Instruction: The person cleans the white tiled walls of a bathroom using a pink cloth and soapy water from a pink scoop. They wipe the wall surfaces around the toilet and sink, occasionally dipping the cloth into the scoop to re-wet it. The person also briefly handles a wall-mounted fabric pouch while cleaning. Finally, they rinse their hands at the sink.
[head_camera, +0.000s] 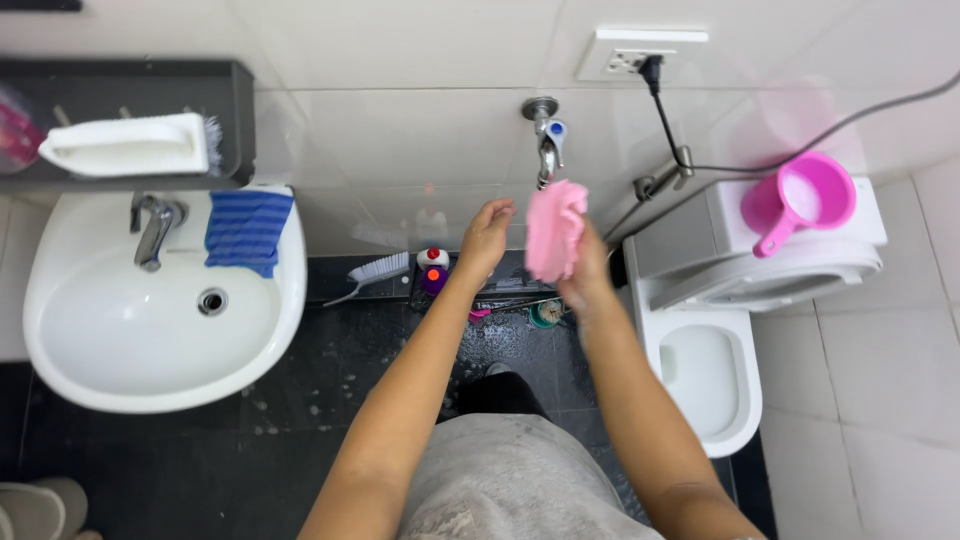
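Head view: my right hand (585, 275) grips a pink cloth (555, 228) just below the wall tap (546, 135); my left hand (486, 238) is spread open beside it. Left of the tap, white sink (60, 350); right, toilet (745, 400); below, wet dark floor (330, 380).

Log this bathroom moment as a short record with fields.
Place: bathroom, dark wet floor, white tiled wall
Right hand: grips a pink cloth raised under the wall tap
Left hand: open, empty, beside the cloth
Left side: white sink, blue striped cloth on its rim
Right side: toilet, lid up; pink scoop on its tank
Floor by wall: white brush, small bottle
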